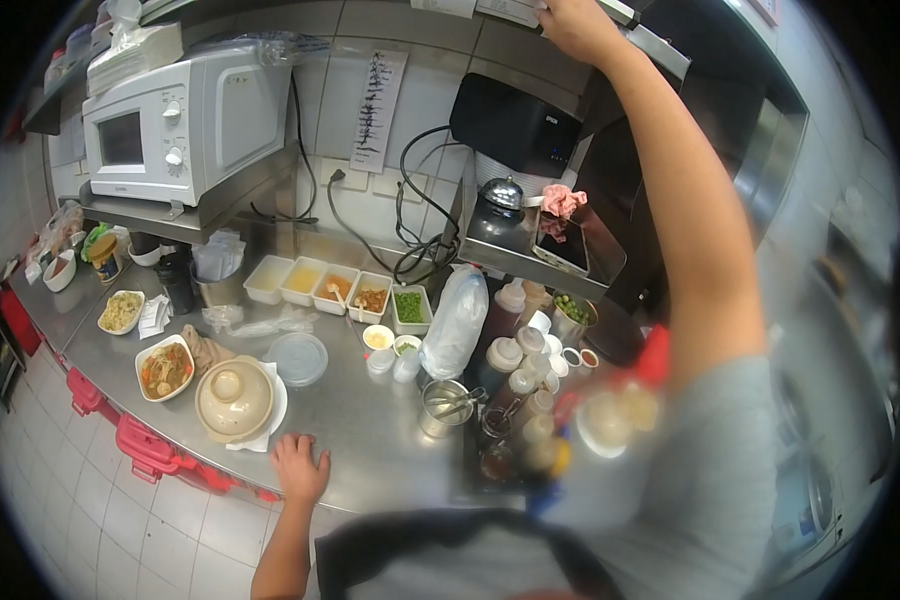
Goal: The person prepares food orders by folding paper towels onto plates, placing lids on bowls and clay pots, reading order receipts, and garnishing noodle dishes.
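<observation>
My left hand (pixel 300 468) rests on the front edge of the steel counter (pixel 365 440), fingers spread, holding nothing. Just beyond it stands a lidded beige clay pot (pixel 235 398) on a white plate, with a square white bowl of food (pixel 165 368) to its left. My right arm stretches up to the top of the view, where my right hand (pixel 575 28) is at a rail with white paper slips (pixel 513 10). Its fingertips are partly cut off by the frame edge, and their grip is unclear.
A white microwave (pixel 185 125) sits on a shelf at the upper left. Ingredient tubs (pixel 338 290), a metal pot with utensils (pixel 446 408) and several sauce bottles (pixel 504 354) stand on the counter. A black printer (pixel 515 125) and a bell (pixel 502 193) are on the raised shelf.
</observation>
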{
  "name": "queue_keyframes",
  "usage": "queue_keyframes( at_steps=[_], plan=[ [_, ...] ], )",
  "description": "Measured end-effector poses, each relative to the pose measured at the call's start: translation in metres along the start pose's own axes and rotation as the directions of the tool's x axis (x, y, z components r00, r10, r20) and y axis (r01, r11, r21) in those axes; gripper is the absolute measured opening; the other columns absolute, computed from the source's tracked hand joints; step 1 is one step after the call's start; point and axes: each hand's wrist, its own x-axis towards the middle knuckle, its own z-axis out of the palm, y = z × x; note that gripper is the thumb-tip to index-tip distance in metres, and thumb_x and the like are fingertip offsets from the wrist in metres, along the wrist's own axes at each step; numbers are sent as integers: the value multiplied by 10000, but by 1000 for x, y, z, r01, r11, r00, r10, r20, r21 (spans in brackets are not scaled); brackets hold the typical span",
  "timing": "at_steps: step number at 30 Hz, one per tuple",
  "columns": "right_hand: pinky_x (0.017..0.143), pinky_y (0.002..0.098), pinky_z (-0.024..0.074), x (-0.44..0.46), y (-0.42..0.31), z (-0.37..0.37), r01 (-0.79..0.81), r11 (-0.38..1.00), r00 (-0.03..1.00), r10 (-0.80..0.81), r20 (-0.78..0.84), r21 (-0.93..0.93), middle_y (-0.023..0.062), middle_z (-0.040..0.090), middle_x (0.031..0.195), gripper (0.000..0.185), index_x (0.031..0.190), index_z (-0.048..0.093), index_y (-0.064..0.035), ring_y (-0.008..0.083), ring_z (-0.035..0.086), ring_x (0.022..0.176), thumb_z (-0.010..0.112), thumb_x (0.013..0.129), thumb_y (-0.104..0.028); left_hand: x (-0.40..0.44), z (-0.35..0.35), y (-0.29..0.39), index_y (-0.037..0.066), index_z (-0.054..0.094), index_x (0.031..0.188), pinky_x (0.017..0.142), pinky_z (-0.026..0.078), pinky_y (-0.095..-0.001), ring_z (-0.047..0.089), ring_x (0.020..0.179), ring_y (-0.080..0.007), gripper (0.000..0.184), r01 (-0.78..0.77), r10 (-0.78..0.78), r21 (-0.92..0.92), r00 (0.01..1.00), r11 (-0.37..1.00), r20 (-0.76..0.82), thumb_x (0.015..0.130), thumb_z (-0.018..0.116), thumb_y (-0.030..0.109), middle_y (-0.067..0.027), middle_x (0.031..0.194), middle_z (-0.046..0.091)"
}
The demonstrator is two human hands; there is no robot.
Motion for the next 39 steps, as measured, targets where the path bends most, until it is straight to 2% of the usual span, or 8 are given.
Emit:
queue_keyframes(
  at_steps=[13,18,24,27,29,31,37,39],
  plan=[
    [705,262,477,-80,-27,-111,40,999,931,-25,-365,33,87,531,914,280,986,626,-36,188,551,781,538,745,76,2,1,0,91,564,975,886,330,-447,450,1028,-306,330,-12,10,30,997,999,74,707,685,241,-102,1023,492],
    [587,232,457,-188,-58,-163,-225,952,967,243,-71,206,34,590,798,199,979,636,-31,103,543,621,599,787,6,0,9,-3,45,506,1076,848,368,-480,459,1010,-371,452,-70,65,75,996,995,59,692,677,209,-174,1044,483],
    [701,245,466,-365,-114,-232,-442,897,888,437,142,9,77,658,892,197,1000,662,-21,160,608,789,620,808,-5,-7,13,11,58,432,1242,951,311,-485,399,1136,-380,567,-114,109,74,992,991,68,733,655,170,-191,1199,436],
    [668,224,445,-481,-133,-247,-834,449,448,890,-83,320,13,636,842,136,982,650,-24,96,569,754,594,861,-50,-18,27,25,45,416,1265,959,307,-493,389,1145,-389,583,-112,112,11,993,994,22,736,644,136,-204,1219,418],
    [626,217,419,-598,-136,-238,-833,10,1,1000,-17,554,4,600,788,128,970,630,-29,85,543,707,582,883,-110,-28,40,39,29,381,1296,965,312,-474,376,1174,-371,605,-112,111,-40,993,993,-31,746,622,101,-208,1254,394],
    [569,222,422,-694,-162,-217,-861,-359,-291,929,230,361,11,577,751,158,963,602,-22,93,539,661,591,874,-153,-35,53,63,24,368,1300,962,321,-460,370,1191,-345,604,-5,-22,-227,993,974,-120,753,615,95,-203,1264,387],
    [747,334,547,-816,-168,-167,-282,-878,-614,475,630,386,155,582,962,286,1139,485,30,237,619,813,527,899,-120,-41,-4,256,30,374,1277,936,372,-382,437,1138,-250,460,41,-140,-687,986,726,-89,855,546,98,-137,1245,431],
    [787,351,545,-848,-143,-142,-187,-902,-625,415,661,390,192,556,1040,337,1206,425,33,268,610,874,497,914,-120,-44,2,312,38,385,1271,918,418,-353,514,1076,-250,404,145,-16,-939,989,311,148,895,515,112,-135,1195,493]
  ],
)
